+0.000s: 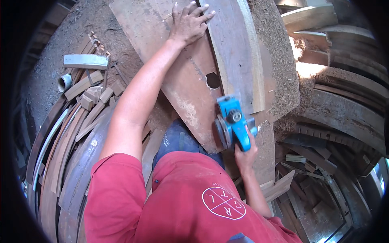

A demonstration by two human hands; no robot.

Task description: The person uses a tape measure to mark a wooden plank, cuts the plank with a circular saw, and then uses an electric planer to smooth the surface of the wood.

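Observation:
My right hand [245, 156] is wrapped round the rear handle of a blue electric hand planer [235, 117]. The planer's front rests over the near end of a wide plank [237, 52] with a pale edge strip along its right side. My left hand [189, 23] lies with fingers spread at the far left edge of that plank, fingertips touching it. Beneath is a brown board [182, 91] used as a work surface, with a dark hole [212, 80] beside the plank's left edge. The planer's underside is hidden.
At left are stacked curved boards [65, 162], small wood offcuts [95, 95], a pale block [86, 61] and a short pipe piece [64, 82]. Sawdust [283, 77] covers the ground at right. Further right lie piles of long planks [344, 113] and scrap wood [312, 158].

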